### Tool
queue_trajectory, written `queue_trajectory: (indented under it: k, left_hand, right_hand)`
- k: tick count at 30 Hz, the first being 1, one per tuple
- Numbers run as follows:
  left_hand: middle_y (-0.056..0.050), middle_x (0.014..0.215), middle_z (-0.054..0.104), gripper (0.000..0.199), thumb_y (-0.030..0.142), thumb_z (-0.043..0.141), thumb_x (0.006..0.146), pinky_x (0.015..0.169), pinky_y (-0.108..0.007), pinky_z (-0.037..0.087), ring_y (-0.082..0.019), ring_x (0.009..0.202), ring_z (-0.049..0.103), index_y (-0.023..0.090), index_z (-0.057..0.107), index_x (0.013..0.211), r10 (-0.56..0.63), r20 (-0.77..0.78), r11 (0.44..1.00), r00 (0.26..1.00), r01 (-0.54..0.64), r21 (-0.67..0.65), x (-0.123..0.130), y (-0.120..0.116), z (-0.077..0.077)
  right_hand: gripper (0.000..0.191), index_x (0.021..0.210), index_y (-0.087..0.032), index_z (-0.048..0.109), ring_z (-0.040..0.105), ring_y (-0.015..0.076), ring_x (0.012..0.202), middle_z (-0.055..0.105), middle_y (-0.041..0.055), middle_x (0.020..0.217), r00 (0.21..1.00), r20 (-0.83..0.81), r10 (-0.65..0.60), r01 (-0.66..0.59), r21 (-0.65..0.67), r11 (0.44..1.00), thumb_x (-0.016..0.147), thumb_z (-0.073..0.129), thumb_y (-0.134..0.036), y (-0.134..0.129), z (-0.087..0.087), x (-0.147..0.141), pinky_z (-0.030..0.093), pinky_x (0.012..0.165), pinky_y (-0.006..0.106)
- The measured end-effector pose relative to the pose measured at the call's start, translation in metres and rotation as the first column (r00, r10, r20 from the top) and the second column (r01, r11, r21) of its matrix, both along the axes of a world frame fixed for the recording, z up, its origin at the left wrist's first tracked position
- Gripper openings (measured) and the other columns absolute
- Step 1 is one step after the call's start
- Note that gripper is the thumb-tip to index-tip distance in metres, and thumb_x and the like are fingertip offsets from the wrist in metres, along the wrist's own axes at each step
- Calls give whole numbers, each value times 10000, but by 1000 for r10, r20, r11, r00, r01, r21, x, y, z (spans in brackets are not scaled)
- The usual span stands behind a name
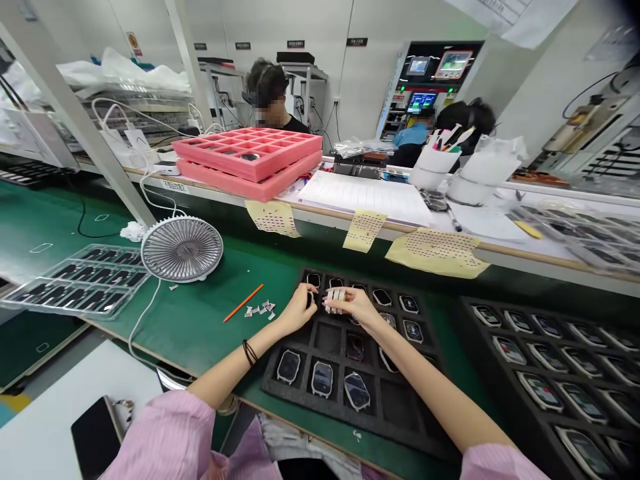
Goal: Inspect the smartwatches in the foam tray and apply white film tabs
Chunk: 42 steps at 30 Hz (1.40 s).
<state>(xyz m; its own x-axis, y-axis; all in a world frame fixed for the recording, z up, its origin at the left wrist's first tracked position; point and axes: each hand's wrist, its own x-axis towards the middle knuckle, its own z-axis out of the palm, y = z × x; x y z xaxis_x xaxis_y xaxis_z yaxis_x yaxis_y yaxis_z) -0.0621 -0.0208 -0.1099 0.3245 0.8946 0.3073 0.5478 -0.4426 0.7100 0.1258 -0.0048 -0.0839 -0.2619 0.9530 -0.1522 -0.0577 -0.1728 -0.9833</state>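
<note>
A black foam tray (pixel 327 339) with square pockets lies on the green bench, and watch-like devices (pixel 323 379) sit in several of them. Above its upper left part, my left hand (pixel 301 307) has its fingers bent together around something dark, too small to make out. Close to its right, my right hand (pixel 356 305) holds a small stack of white pieces (pixel 336 300) between thumb and fingers. The two hands are slightly apart. An orange stick (pixel 243 303) and small white scraps (pixel 261 309) lie left of the tray.
A round fan (pixel 182 249) stands left, near a clear tray of dark parts (pixel 85 280). Another black tray of watches (pixel 560 360) lies right. Pink foam trays (pixel 250 160) rest on the shelf ahead. A person (pixel 270 97) is beyond the shelf.
</note>
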Motion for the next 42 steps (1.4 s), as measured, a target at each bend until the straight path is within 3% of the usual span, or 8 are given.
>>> queue_trajectory:
  k: [6, 10, 16, 20, 23, 31, 37, 42]
  left_hand:
    - [-152, 1396, 465, 549, 136, 583, 777, 1181, -548, 197, -299, 1371, 354, 175, 467, 1312, -161, -79, 980, 984, 169, 107, -5, -7, 21]
    - [-139, 1461, 448, 603, 213, 619, 836, 1138, -438, 354, -255, 1374, 398, 202, 412, 1402, -368, 12, 925, 930, 364, 111, -4, -11, 32]
    - [-118, 1301, 612, 475, 189, 629, 804, 1052, -423, 439, -257, 1218, 562, 196, 560, 1274, -261, 103, 960, 960, 247, 133, -12, -16, 34]
    - [-108, 1256, 639, 471, 170, 621, 792, 1031, -416, 427, -262, 1182, 572, 205, 567, 1258, -224, -125, 966, 966, 237, 103, -36, -26, 42]
    - [-88, 1216, 666, 473, 129, 623, 769, 1013, -410, 408, -270, 1141, 595, 217, 585, 1232, -261, -351, 959, 899, 282, 10, -48, -32, 43]
    - [-97, 1216, 669, 474, 151, 675, 777, 939, -378, 425, -289, 1123, 600, 204, 589, 1239, -275, -519, 958, 810, 278, -74, -47, -35, 46]
    - [-114, 1251, 653, 558, 350, 720, 813, 929, -358, 438, -283, 1118, 614, 217, 545, 1326, -298, -483, 948, 823, 313, -52, -43, -31, 57]
    - [-105, 1448, 496, 537, 462, 547, 920, 1060, -413, 344, -271, 1288, 499, 248, 458, 1404, -345, -582, 888, 736, 457, 51, -17, -42, 40]
  right_hand:
    - [515, 865, -141, 729, 711, 244, 662, 733, 61, 695, 998, -27, 60, -60, -29, 998, 438, 913, -362, -2, 2, 3, 558, 685, 389]
    - [513, 934, -156, 726, 720, 241, 735, 748, 84, 806, 983, -70, 171, -173, -24, 985, 516, 879, -408, -11, 7, 2, 564, 750, 403]
    - [509, 1099, -180, 679, 699, 225, 821, 732, 99, 927, 981, -20, 193, -192, 57, 980, 742, 678, -543, -17, 6, -4, 557, 739, 372]
    - [436, 1162, -170, 636, 663, 231, 943, 690, 111, 992, 987, 138, 88, -110, 160, 981, 900, 454, -468, -6, -3, 1, 526, 816, 388]
    - [333, 1064, -196, 666, 606, 243, 1016, 624, 82, 1023, 949, 316, -7, -79, 260, 962, 900, 449, -389, 1, -12, 3, 471, 897, 417]
    - [240, 1092, -204, 627, 587, 239, 916, 604, 30, 829, 783, 620, -50, -263, 403, 877, 878, 532, -256, -1, -24, -2, 428, 913, 453]
    - [317, 1169, -196, 640, 439, 320, 1255, 517, 157, 1280, 698, 699, -155, -312, 492, 812, 920, 510, -341, -16, -12, 12, 338, 1052, 526]
    - [443, 1361, -250, 486, 370, 304, 1368, 420, 136, 1440, 630, 749, -205, -339, 503, 795, 976, 374, -439, -36, 3, 38, 310, 1111, 536]
